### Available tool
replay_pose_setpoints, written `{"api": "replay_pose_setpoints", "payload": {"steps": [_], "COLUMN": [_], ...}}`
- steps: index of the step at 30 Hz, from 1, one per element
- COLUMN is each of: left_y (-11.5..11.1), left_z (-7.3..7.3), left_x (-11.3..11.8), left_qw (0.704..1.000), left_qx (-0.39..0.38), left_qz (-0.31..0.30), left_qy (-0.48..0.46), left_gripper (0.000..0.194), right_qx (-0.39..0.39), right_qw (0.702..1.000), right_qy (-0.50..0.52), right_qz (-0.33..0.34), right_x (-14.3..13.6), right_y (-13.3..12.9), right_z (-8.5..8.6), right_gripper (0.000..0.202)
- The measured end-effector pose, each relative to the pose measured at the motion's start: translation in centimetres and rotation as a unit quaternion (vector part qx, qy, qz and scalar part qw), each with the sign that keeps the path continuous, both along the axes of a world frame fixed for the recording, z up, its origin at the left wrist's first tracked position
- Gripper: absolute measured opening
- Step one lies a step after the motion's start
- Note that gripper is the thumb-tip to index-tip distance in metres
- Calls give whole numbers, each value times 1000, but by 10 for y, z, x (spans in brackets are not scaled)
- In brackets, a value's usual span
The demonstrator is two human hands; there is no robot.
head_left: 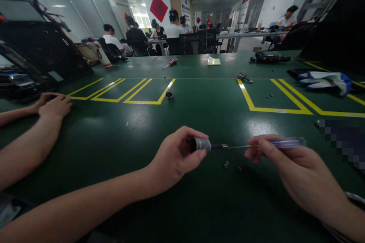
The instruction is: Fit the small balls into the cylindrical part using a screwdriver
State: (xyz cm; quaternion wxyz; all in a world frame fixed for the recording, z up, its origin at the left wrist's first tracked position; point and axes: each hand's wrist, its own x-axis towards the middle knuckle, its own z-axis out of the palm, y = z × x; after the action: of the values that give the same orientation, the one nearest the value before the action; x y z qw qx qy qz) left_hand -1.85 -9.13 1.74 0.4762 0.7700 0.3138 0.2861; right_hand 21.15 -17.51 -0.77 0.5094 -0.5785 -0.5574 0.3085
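Note:
My left hand (178, 152) is closed around a grey metal cylindrical part (203, 144) with a hollow dark end. A thin dark shaft (218, 146) sticks out of it to the right. My right hand (285, 163) grips a screwdriver (288, 143) by its clear purplish handle. The thin blade points left and meets, or lies in line with, the shaft's end; contact is hard to tell. Below the blade, small metal rings (226, 164) and another small dark piece (239, 169) lie on the green tabletop (199, 205).
Another person's hands (55, 104) rest on the table at left. Farther back are a red-handled screwdriver (172, 62), a small metal cup (169, 94), a metal part (244, 78), a notepad (214, 61), a black power tool (269, 57) and gloves (327, 81).

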Motion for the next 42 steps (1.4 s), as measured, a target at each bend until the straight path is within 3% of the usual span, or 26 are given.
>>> {"api": "replay_pose_setpoints", "payload": {"steps": [3, 7, 14, 19, 22, 26, 28, 30, 33, 35, 38, 42], "left_y": [8, 15, 16, 12, 10, 6, 3, 1, -3, -5, -9, -13], "left_z": [9, 14, 12, 11, 10, 8, 7, 6, 4, 3, 3, 5], "left_x": [11, 26, 35, 34, 31, 29, 29, 30, 32, 33, 33, 35], "left_qw": [981, 945, 899, 896, 909, 922, 925, 930, 936, 939, 943, 944], "left_qx": [-158, -268, -371, -379, -364, -350, -345, -337, -323, -316, -305, -297], "left_qz": [36, 77, 73, 91, 82, 58, 56, 60, 57, 47, 45, 57], "left_qy": [-110, -172, -221, -213, -184, -154, -145, -136, -128, -127, -128, -135], "left_gripper": [21, 26, 25, 29, 31, 34, 34, 35, 36, 36, 33, 29], "right_qx": [13, 26, 77, 71, 33, -56, -57, -6, 95, 113, 132, 192], "right_qw": [1000, 992, 967, 967, 982, 994, 978, 976, 993, 992, 970, 930], "right_qy": [-1, -118, -241, -244, -188, 76, 191, 211, 76, -53, -197, -309], "right_qz": [-27, -18, -5, 10, -11, -63, -65, -49, -6, 19, 44, 53], "right_x": [6, 6, 3, -1, -2, -1, -3, -5, -6, -6, -5, -9], "right_y": [1, -2, -2, -2, 0, 8, 9, 4, -11, -21, -30, -29], "right_z": [-1, 5, 10, 9, 5, 1, 3, 5, 7, 5, 3, 4], "right_gripper": [24, 29, 28, 26, 28, 25, 24, 21, 13, 15, 22, 26]}}
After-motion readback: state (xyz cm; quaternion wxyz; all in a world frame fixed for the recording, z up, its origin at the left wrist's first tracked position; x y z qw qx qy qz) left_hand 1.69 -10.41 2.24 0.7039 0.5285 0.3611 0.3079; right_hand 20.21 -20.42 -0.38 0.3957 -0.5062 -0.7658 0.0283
